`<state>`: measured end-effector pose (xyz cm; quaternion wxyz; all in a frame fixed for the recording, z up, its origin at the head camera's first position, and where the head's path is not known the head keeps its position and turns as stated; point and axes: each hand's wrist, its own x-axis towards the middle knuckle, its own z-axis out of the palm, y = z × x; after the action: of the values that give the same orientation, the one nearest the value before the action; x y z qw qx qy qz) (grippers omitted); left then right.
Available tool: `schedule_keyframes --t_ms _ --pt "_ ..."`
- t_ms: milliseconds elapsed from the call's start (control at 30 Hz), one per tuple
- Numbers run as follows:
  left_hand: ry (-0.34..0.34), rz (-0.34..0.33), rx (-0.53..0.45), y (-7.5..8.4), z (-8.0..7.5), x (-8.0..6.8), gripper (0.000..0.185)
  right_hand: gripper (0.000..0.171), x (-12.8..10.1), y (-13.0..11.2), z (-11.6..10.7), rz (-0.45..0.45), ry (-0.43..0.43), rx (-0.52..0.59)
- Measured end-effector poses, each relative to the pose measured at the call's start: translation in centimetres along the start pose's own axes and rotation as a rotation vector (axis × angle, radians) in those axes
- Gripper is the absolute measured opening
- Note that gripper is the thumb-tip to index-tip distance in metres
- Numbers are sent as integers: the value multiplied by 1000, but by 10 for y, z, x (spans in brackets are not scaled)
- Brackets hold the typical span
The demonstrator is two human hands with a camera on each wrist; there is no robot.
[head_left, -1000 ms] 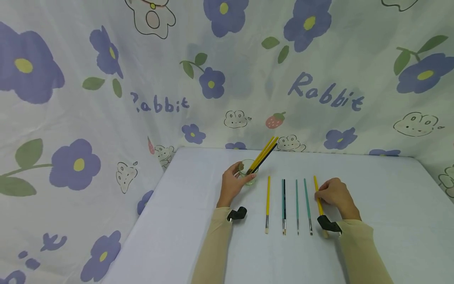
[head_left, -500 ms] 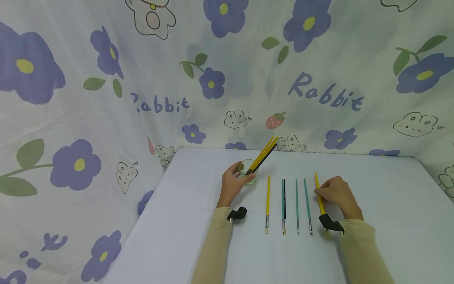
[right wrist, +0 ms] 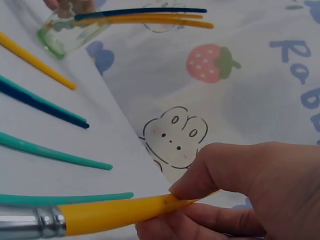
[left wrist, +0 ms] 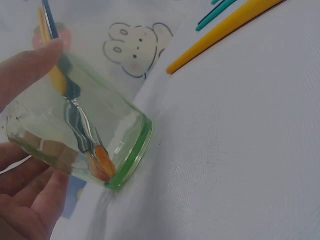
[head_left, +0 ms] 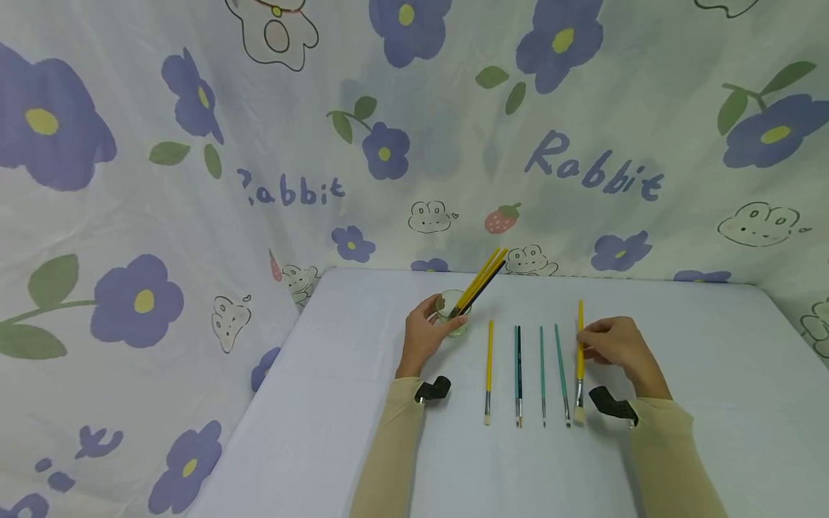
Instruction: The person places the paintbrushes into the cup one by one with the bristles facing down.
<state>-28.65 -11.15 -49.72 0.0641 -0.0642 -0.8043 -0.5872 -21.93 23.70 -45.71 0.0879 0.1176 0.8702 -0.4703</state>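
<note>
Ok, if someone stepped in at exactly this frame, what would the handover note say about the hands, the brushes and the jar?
Left hand: grips the glass jar, which stands on the table.
Right hand: pinches the yellow brush, lifted, bristles down near the table.
Done: three brushes already lean in the jar, bristles down.
Left: the held brush, plus those lying in a row between the hands, a yellow one, a teal and dark pair and two teal ones.
</note>
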Motion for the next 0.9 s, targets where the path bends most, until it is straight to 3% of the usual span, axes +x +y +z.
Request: schedule_keyframes --t_ms 300,900 --pt "-2 -14 0 0 0 1 85 52 2 -4 -1 20 20 100" --pt "-5 -10 -41 2 0 -1 83 51 -4 -36 4 -69 126 393"
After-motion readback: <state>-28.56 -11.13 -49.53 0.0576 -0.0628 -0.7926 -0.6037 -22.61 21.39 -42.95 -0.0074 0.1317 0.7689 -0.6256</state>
